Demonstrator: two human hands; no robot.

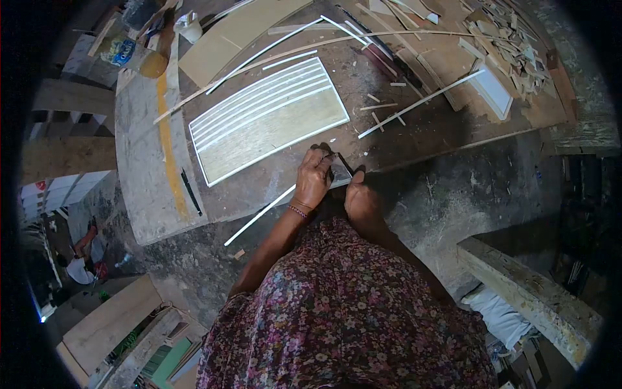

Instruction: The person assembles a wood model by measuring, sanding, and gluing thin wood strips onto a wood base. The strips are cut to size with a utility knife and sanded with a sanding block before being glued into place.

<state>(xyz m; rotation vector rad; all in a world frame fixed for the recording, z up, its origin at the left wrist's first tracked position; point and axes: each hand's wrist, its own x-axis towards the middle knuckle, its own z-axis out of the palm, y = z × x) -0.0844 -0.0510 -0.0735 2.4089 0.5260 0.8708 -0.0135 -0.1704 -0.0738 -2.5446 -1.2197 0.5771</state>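
Note:
My left hand [312,180] is closed at the front edge of the table, its fingers around a thin white strip [259,215] that sticks out to the lower left past the edge. My right hand [363,202], also closed, grips a slim dark tool [345,165] whose far end meets the left fingertips; I cannot tell if it is a knife or a pencil. Just beyond my hands lies a wooden panel [278,123] framed in white, with several white strips running lengthwise across its far half.
A long white strip [421,104] slants across the table at right. Wood scraps [508,45] are heaped at the far right. A black pen-like tool [191,192] lies left, near a white cup [188,27]. A rough beam [525,295] stands at lower right.

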